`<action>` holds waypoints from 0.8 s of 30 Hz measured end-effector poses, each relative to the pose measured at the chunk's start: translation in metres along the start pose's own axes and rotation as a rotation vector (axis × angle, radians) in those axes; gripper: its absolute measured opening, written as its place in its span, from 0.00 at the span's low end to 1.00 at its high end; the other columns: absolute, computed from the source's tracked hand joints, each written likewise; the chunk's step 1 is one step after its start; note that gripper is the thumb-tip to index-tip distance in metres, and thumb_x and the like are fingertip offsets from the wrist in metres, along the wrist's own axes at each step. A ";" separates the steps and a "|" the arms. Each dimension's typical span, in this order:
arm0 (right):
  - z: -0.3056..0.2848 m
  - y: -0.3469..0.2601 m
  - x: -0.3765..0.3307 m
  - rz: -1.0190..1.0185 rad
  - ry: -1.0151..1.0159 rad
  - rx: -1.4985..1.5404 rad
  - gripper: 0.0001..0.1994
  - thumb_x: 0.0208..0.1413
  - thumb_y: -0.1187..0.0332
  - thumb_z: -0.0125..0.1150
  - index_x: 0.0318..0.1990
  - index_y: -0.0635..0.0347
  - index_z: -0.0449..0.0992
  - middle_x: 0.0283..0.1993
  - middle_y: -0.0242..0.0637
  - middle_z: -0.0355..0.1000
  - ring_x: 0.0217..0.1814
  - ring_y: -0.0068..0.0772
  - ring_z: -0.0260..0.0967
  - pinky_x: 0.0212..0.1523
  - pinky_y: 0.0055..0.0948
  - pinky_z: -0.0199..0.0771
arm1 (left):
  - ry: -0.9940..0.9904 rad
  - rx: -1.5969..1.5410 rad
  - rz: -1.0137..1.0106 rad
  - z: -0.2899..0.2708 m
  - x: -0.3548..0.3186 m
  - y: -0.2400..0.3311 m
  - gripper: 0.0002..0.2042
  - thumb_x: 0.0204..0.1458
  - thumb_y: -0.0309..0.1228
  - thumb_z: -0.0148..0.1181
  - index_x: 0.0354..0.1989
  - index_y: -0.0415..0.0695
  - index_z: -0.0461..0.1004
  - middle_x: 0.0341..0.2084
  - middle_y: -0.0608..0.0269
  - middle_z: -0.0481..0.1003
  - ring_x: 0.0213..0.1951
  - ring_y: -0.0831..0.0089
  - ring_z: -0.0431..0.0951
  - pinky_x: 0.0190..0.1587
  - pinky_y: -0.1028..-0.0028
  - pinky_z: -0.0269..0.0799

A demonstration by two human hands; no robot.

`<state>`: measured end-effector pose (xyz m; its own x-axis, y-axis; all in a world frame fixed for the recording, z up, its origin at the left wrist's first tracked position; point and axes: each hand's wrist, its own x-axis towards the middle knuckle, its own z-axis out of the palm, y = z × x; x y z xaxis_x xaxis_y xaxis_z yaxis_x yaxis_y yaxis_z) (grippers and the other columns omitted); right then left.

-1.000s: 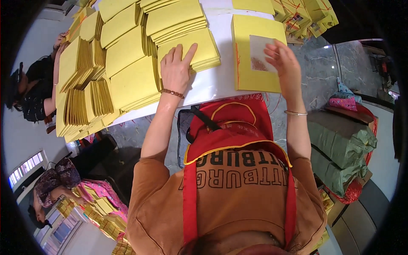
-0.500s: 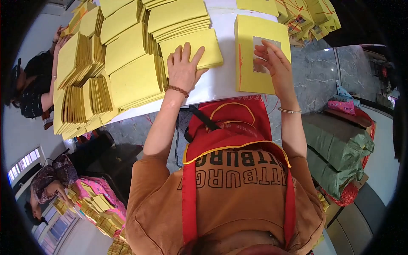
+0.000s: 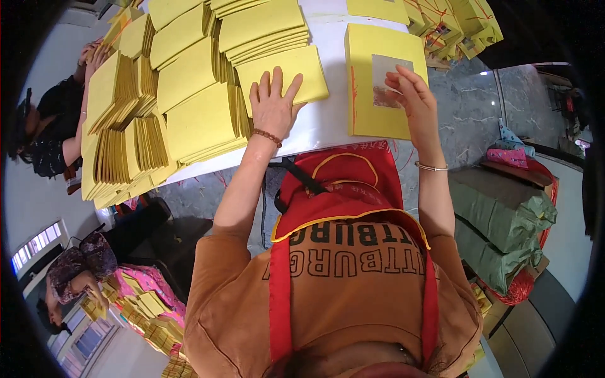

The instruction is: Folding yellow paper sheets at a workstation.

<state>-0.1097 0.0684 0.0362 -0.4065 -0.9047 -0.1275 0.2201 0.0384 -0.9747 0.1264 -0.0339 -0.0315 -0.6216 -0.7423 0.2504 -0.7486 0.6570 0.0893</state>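
My left hand (image 3: pixel 275 104) lies flat with fingers spread on a yellow folded paper bundle (image 3: pixel 309 69) at the near right end of the stacks. A reddish bead bracelet circles that wrist. To the right, my right hand (image 3: pixel 417 104) hovers over a thick yellow paper block (image 3: pixel 362 120), its fingers loosely bent and apart, nothing visible in them. The block has a grey, partly shiny rectangle (image 3: pixel 383 66) on top and a red streak down its left side. The fingers cover part of the rectangle; whether they touch it I cannot tell.
Stacked yellow paper bundles (image 3: pixel 198 123) fill the left of the white table (image 3: pixel 324 129). Red-strung yellow bundles (image 3: pixel 447 28) sit at the far right. A co-worker's hands (image 3: pixel 94 57) are at the far left; another person bends over yellow papers lower left. Green-wrapped packages (image 3: pixel 498 220) stand on my right.
Both hands stay almost in place. My right hand's fingers have shifted slightly right and down over the block, showing more of the grey rectangle. The whole view has moved a little.
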 end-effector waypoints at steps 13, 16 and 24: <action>-0.055 -0.002 -0.014 -0.027 0.233 -0.063 0.15 0.56 0.67 0.47 0.49 0.62 0.65 0.44 0.36 0.67 0.46 0.23 0.64 0.44 0.22 0.65 | -0.018 -0.024 0.049 -0.018 0.007 -0.002 0.30 0.37 0.39 0.62 0.53 0.54 0.60 0.51 0.50 0.57 0.52 0.52 0.56 0.50 0.55 0.53; -0.061 -0.002 -0.014 -0.047 0.263 -0.060 0.15 0.56 0.66 0.47 0.49 0.62 0.65 0.44 0.35 0.67 0.46 0.23 0.64 0.44 0.22 0.65 | -0.025 -0.052 0.029 -0.021 0.007 -0.003 0.31 0.36 0.37 0.62 0.53 0.53 0.59 0.51 0.49 0.56 0.52 0.52 0.56 0.51 0.55 0.52; -0.072 0.001 -0.013 -0.063 0.311 -0.074 0.16 0.56 0.66 0.47 0.50 0.59 0.64 0.47 0.36 0.66 0.48 0.25 0.63 0.45 0.24 0.64 | -0.053 -0.071 0.027 -0.027 0.009 -0.001 0.33 0.36 0.38 0.62 0.55 0.53 0.57 0.53 0.49 0.55 0.53 0.51 0.55 0.52 0.55 0.51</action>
<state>-0.1681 0.1108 0.0239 -0.6715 -0.7334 -0.1058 0.1259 0.0277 -0.9916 0.1275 -0.0377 -0.0034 -0.6544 -0.7286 0.2024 -0.7141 0.6835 0.1513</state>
